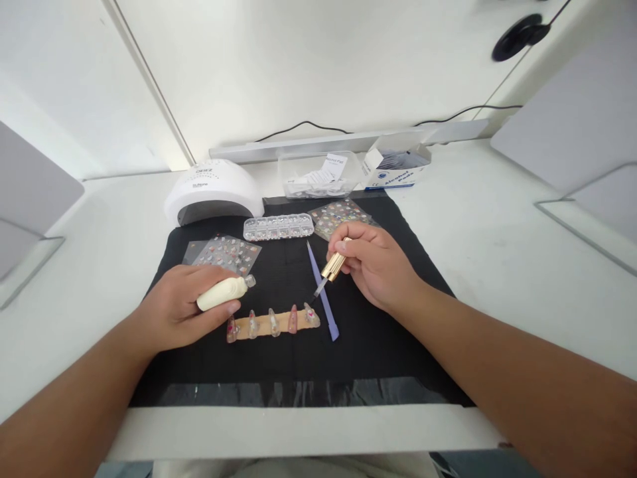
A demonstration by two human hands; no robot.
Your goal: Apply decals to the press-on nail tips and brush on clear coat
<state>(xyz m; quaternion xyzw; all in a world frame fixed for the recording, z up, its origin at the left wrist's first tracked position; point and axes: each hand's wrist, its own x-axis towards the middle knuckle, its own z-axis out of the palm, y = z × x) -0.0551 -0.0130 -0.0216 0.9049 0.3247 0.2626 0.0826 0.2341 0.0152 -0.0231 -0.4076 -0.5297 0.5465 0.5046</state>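
Both hands grip: left hand [174, 312] holds bottle [223, 292], right hand [375, 262] holds brush [331, 271]. Tilted open bottle may spill onto mat [378, 345].

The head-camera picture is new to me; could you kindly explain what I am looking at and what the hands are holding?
This is one view from a camera worn on a person's head, looking down at their own bare hands over a black mat on a white table. The left hand grips a cream bottle lying on its side. The right hand holds a gold-handled brush, its tip near a strip of false nails. A purple stick lies beside it. Behind are sticker sheets, a clear bead box, a white nail lamp and a box of alcohol pads.
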